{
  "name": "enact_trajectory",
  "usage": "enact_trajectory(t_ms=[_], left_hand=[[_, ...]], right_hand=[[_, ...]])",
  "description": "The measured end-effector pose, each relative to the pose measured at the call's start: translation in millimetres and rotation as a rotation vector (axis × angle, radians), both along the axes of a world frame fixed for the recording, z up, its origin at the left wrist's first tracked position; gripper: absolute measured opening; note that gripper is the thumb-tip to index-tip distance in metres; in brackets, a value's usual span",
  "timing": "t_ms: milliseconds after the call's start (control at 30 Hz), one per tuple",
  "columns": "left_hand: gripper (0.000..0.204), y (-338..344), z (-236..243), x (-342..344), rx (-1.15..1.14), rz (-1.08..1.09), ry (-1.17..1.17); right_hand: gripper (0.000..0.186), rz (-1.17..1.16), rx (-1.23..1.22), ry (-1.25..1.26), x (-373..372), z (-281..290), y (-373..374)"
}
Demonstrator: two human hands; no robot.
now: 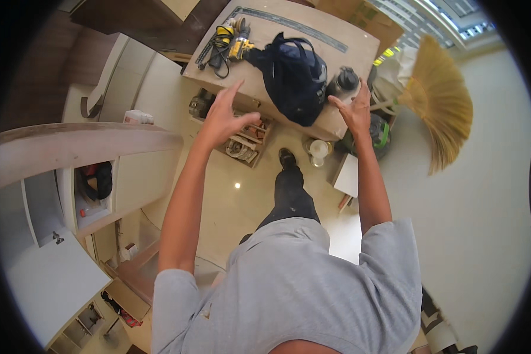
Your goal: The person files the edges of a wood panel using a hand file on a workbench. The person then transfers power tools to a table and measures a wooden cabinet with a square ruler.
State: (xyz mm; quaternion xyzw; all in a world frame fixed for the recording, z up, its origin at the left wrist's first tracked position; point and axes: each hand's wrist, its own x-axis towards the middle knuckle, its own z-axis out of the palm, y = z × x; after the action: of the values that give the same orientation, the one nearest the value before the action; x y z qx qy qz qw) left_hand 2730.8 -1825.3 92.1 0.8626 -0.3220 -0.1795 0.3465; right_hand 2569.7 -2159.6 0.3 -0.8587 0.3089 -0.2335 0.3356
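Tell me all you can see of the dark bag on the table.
The dark bag looks navy to black and made of soft fabric, creased and slumped, with a loop strap at its top end. It rests on the table, between a yellow power tool and a bottle, its lower part at the table's near edge. Neither the left hand nor the right hand holds it. Its contents are hidden; contact with the bottle is unclear.

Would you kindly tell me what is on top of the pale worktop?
On the pale worktop: yellow-and-black power tools, a dark bag, a bottle and a long dark strip. The bag covers the surface beneath, and its contents cannot be seen.
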Motion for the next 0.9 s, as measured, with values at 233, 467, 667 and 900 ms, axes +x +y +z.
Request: enact_trajectory(t_ms=[233,467,667,900], left_hand=[[0.119,-131.6,-72.5,116.8,0.055,0.161,0.071],[0.054,-148.1,-97.1,71.0,-0.107,0.253,0.212],[0.052,-116.5,-35.7,-31.8,-0.381,0.183,-0.072],[0.048,27.6,40.0,-119.2,-0.346,0.387,-0.145]], right_hand=[[0.094,-0.033,0.090,0.056,47.6,-14.5,-43.8],[0.077,0.033,0.183,0.166,44.8,-23.5,-62.4],[0.080,-0.061,0.177,0.278,31.0,-28.4,-61.1],[0.080,0.239,-0.192,0.230,10.5,-27.8,-54.1]])
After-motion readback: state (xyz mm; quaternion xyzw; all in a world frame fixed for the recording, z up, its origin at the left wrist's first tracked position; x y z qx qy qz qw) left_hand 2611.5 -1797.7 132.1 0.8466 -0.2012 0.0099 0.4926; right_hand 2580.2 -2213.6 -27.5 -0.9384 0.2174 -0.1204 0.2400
